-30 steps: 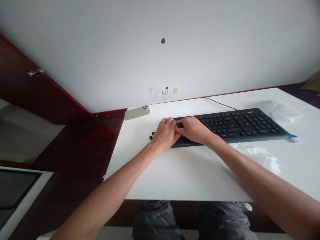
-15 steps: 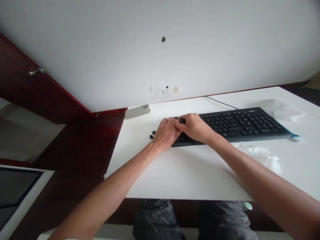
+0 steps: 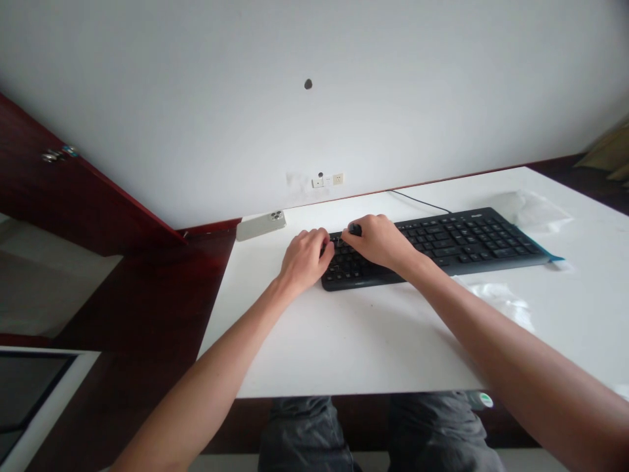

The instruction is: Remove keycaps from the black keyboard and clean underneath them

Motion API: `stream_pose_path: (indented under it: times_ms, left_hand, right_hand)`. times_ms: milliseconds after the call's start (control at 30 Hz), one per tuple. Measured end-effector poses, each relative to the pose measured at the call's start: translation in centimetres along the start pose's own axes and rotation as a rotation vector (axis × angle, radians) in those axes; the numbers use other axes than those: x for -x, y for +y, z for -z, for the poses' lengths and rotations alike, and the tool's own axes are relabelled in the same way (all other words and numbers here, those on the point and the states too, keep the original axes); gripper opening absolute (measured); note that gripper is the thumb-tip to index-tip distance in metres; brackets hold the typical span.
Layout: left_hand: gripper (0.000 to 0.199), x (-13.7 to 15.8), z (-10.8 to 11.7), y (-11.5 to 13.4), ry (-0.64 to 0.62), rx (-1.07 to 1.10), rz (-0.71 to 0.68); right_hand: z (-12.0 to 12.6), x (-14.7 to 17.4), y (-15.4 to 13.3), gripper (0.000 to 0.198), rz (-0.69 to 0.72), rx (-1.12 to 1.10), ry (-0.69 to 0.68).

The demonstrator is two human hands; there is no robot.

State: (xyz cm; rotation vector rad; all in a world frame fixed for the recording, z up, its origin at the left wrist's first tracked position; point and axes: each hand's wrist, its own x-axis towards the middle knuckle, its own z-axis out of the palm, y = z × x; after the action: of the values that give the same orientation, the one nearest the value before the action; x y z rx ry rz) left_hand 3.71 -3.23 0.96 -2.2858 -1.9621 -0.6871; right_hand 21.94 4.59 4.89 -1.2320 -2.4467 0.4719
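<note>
A black keyboard [image 3: 457, 244] lies at a slant on the white table, both my hands at its left end. My right hand [image 3: 381, 241] is closed around a small black-handled tool [image 3: 354, 229] that looks like a keycap puller, with thin wires showing faintly below the fingers. My left hand [image 3: 305, 257], just beyond the keyboard's left edge, pinches a small dark piece [image 3: 323, 249] that looks like a keycap, mostly hidden by thumb and fingers. The two hands are slightly apart.
A pale phone [image 3: 260, 225] lies camera side up at the table's [image 3: 363, 347] back left. Crumpled white plastic [image 3: 504, 300] is in front of the keyboard, and a clear plastic bag [image 3: 533, 210] behind its right end. A black cable [image 3: 420, 199] runs toward the wall.
My hands were together over the keyboard's left end; now the left has drawn away leftward with the small dark piece. Loose keycaps seen beside it before are hidden. The view shifted slightly.
</note>
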Motion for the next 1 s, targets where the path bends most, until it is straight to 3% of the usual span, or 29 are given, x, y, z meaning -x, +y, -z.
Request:
stream_pose_path:
  times_ms: [200,400,533,833,1000]
  left_hand:
    - [0.020,-0.5,1.4,-2.2,-0.004,0.052,0.081]
    - [0.046,-0.4,0.4,-3.5,-0.141,0.190,-0.038]
    - [0.050,-0.5,-0.5,-3.6,-0.158,0.241,-0.021]
    - [0.047,-0.4,-0.5,-3.6,-0.141,0.273,-0.058]
    - [0.026,-0.5,0.7,-3.1,-0.078,0.311,-0.134]
  right_hand:
    - [-0.1,0.0,0.3,0.036,0.016,-0.015,-0.078]
    - [-0.3,-0.1,0.6,0.036,0.053,0.028,-0.156]
    - [-0.1,0.0,0.6,0.033,0.066,0.043,-0.212]
    - [0.2,0.0,1.0,0.023,0.120,-0.085,-0.319]
    - [0.1,-0.1,1.5,0.025,0.175,-0.063,-0.294]
